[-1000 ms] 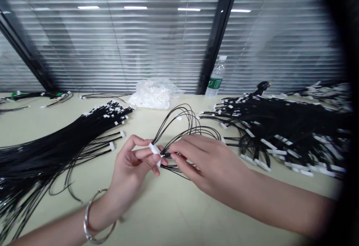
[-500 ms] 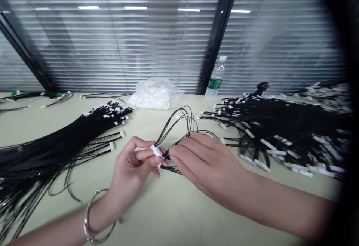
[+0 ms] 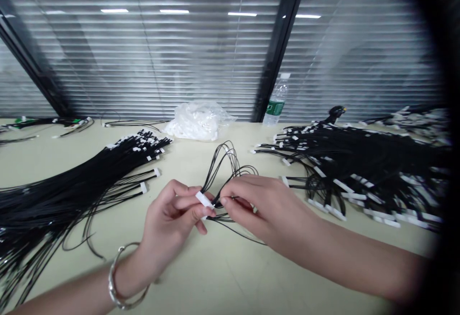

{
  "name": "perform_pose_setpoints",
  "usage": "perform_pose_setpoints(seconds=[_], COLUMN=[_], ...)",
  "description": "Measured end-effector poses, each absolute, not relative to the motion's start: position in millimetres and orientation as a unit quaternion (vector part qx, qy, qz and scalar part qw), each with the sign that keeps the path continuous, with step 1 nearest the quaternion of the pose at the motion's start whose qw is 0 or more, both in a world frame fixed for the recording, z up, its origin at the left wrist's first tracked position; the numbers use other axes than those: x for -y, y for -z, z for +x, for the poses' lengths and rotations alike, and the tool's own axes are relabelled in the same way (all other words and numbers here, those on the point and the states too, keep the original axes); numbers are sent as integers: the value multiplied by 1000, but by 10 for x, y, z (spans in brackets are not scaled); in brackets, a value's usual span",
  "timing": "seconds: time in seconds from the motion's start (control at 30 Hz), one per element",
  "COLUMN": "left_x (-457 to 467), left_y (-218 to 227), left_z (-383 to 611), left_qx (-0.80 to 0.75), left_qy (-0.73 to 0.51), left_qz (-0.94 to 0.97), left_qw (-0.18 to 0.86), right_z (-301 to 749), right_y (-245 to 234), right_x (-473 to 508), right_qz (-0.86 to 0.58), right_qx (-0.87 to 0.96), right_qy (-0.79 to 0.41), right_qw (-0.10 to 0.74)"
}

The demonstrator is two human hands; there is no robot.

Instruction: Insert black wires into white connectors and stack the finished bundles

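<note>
Between thumb and fingers, my left hand (image 3: 172, 209) pinches a white wire connector (image 3: 205, 200). Thin black wires (image 3: 221, 159) run out of the connector and loop upward over the table. Close beside it, my right hand (image 3: 264, 205) is closed, its thumb and forefinger pinching black wires just right of the connector. A few more wires trail below my right hand, and a second white piece peeks out under my left fingertips. The exact grip of the right fingertips is partly hidden.
A large bundle of black cables with white connectors (image 3: 82, 171) lies at left, another heap of cables (image 3: 359, 157) at right. At the back stand a clear bag of white parts (image 3: 199, 121) and a water bottle (image 3: 276, 104), before window blinds (image 3: 201, 56).
The connector has tilted and shifted slightly right and down. The wire loop has moved left, and a wire now trails lower beneath my right hand. Both hands keep their pinch.
</note>
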State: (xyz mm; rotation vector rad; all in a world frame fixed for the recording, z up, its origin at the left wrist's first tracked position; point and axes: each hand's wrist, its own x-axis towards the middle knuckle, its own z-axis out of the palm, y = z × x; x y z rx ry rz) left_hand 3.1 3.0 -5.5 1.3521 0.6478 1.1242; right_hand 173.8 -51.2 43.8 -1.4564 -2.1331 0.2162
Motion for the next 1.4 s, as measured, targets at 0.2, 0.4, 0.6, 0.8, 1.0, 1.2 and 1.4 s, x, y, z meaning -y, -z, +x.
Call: perform_pose_setpoints(seconds=[0.2,0.4,0.6,0.8,1.0,1.2,1.4], left_x=[4,19,19,7,-24,-173,-285], left_y=[70,138,205,187,179,131,46], left_z=[-2,-24,-33,-26,-35,36,36], left_qx=[-265,-263,-278,-294,-309,-311,-335], left_qy=[-483,-447,-402,-373,-350,-342,-387], left_qz=[607,641,648,658,678,664,631], left_qw=[572,566,584,584,568,587,583], right_z=[1763,1768,1762,1769,1805,1756,1843], right_y=[-407,-458,-411,-314,-227,-112,-166], right_x=[468,419,410,393,416,435,285], right_qz=[-544,-512,-515,-503,-483,-488,-520], right_qx=[739,696,687,698,749,856,825], right_qy=[-295,-431,-448,-439,-367,54,133], right_qw=[266,259,249,259,267,164,179])
